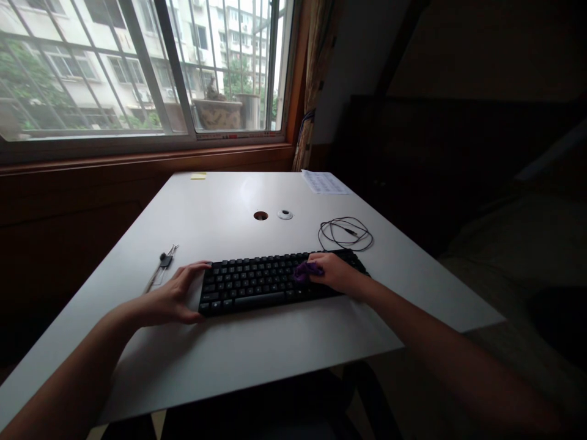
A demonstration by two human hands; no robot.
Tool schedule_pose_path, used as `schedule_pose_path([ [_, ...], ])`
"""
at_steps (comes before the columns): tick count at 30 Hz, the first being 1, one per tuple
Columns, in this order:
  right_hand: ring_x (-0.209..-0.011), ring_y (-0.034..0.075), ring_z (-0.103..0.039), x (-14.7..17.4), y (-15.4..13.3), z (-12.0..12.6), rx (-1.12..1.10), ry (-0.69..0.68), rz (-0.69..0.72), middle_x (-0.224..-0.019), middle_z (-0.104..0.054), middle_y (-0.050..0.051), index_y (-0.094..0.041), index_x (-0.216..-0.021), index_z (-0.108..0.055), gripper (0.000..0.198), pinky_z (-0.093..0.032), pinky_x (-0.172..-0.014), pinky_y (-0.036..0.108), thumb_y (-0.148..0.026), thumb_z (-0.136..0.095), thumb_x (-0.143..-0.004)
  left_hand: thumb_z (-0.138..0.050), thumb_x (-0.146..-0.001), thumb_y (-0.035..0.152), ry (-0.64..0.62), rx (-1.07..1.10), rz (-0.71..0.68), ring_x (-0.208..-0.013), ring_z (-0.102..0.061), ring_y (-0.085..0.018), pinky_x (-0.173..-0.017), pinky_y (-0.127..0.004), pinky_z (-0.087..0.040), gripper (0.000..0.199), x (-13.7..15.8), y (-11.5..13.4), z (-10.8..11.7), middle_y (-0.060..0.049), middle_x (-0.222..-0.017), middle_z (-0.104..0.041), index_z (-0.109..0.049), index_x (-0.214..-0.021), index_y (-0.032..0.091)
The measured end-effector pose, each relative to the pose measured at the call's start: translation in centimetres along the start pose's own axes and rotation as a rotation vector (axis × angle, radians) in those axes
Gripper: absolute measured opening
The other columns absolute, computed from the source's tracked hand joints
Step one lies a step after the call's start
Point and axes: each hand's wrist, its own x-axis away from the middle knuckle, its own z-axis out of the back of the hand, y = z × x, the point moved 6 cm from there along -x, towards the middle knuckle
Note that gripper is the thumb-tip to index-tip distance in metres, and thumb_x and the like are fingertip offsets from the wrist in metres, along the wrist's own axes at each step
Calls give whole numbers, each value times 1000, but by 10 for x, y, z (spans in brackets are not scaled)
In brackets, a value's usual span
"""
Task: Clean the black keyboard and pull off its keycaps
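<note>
A black keyboard point(257, 282) lies across the white table in front of me. Its left end sits between the thumb and fingers of my left hand point(172, 297), the thumb at the near corner and the fingers at the far one. Bunched in my right hand point(337, 273) is a purple cloth point(306, 271), pressed onto the keys right of the middle. My right hand and wrist hide part of the keyboard's right side.
A coiled black cable point(346, 233) lies behind the keyboard's right end. A binder clip point(166, 261) and a thin rod-like item rest left of it. Farther back are a round hole point(261, 216), its white cap point(285, 214), printed paper point(324, 182) and yellow notes point(199, 175).
</note>
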Motion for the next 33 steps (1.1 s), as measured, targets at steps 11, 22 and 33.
schedule_pose_path([
  [11,-67,15,-57,40,36,32,90,36,-162,-77,-61,2,-16,-69,-62,13,-41,-63,26,-22,-63,-80,-81,-68,35,-8,-35,13,-139,-33,-37,-116,-54,-32,97,0,-4,-1,-13,-150,-29,-23,-146,31],
  [22,-72,17,-59,67,56,49,113,79,-154,-81,-63,4,-17,-74,-64,5,-43,-68,27,-18,-63,-79,-82,-68,35,-11,-31,29,-138,-34,-37,-115,-53,-33,98,0,-6,-2,-12,-151,-30,-23,-147,31],
  [33,-67,17,-59,92,75,65,98,160,-175,-75,-61,3,-17,-73,-63,13,-43,-63,27,-28,-64,-80,-81,-67,33,-14,-43,6,-138,-35,-36,-115,-52,-34,97,-1,-3,-1,-12,-150,-32,-26,-146,29],
])
